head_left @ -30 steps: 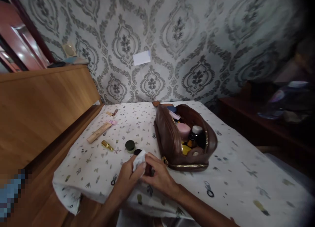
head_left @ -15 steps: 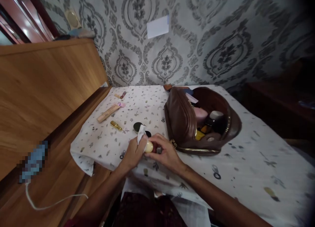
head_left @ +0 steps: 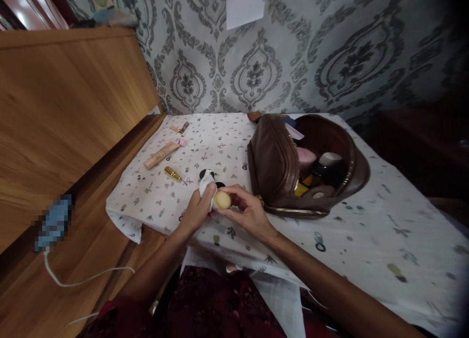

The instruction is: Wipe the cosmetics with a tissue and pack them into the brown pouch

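White wipe (head_left: 206, 182): one. Pale-yellow round piece (head_left: 222, 200): one. Dark round items (head_left: 220, 184): two. Brown bag (head_left: 271, 157): one, toward far edge of table (head_left: 366, 250). Gold tube (head_left: 173, 174), beige tube (head_left: 160, 155): one each, left edge side. Small slim items (head_left: 184, 128): two, far-left corner.

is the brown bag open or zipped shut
Open: the brown bag gapes, the sides of its gold zip standing apart, with a pink item and a dark, pale-topped container visible inside.

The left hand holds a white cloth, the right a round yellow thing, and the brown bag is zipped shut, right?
Not quite: the brown bag is open, as the head view shows, its contents in sight. The left hand does hold the white cloth, and the right hand the round yellow thing.
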Demonstrator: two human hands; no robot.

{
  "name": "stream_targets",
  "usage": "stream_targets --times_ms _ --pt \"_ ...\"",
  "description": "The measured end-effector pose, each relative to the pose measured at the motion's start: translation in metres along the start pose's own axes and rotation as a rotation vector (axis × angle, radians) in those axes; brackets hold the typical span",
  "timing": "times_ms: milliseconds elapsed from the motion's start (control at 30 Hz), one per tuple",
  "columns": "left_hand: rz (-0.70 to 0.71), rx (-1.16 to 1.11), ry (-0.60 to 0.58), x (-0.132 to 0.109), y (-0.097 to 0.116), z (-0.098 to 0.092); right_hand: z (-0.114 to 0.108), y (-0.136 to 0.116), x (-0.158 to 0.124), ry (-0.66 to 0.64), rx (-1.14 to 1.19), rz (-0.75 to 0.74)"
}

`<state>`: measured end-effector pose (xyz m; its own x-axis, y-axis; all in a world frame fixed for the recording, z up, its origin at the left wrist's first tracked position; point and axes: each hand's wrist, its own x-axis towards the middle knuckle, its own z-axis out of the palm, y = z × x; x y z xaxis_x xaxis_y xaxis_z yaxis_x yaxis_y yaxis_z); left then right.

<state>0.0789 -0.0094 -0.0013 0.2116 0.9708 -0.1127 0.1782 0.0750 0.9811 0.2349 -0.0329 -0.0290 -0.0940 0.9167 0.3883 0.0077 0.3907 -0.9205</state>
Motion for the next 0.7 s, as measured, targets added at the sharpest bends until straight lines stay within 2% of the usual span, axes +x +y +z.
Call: stream_targets --times_ms 133,267,333,500,567,700 --pt "-0.118 -0.096 -0.095 -0.003 -0.004 0.002 -0.002 0.001 -0.001 0.033 -0.009 0.018" --pt "-0.108 -0.156 -0.147 -0.006 -0.005 0.007 -0.003 0.002 -0.002 0.042 -0.118 -0.006" --pt "-0.055 -0.148 -0.128 -0.008 -0.004 0.008 -0.002 0.002 -0.002 0.030 -0.129 -0.037" --pt "0.202 0.053 -0.035 -0.013 0.007 0.007 -0.001 0.000 -0.003 0.001 -0.185 -0.174" --pt "0.224 0.096 -0.001 -0.014 0.010 0.007 -0.002 -0.001 -0.003 0.000 -0.201 -0.215" --pt "0.144 0.082 0.069 -0.011 0.012 0.007 -0.003 -0.003 -0.003 -0.003 -0.191 -0.226"
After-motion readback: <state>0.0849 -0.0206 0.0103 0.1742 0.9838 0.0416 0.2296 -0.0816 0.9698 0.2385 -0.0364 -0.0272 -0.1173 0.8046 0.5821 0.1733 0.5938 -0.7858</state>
